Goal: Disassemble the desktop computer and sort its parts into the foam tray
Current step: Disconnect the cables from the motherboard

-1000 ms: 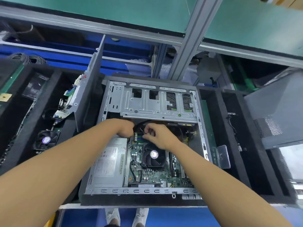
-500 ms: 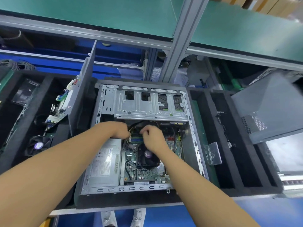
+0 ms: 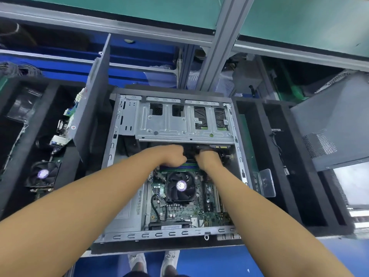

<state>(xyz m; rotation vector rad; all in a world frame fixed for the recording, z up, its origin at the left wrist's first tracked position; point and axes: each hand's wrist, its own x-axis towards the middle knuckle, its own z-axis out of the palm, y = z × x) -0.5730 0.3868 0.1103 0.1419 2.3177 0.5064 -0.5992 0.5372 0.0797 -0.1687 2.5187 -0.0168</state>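
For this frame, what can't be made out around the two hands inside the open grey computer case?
Head view:
What the left hand and right hand hold: they curl away from the camera into shadow under the silver metal drive cage.
Green memory sticks: mostly covered by both hands.
Grey power supply label: partly covered by the left forearm, print too small.

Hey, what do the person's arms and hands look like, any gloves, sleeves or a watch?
No gloves on the left hand or the right hand. The left forearm and right forearm are bare to the frame edge, with no sleeve in view. No watch, bracelet or markings show; the fingers are mostly hidden, so rings are unclear.
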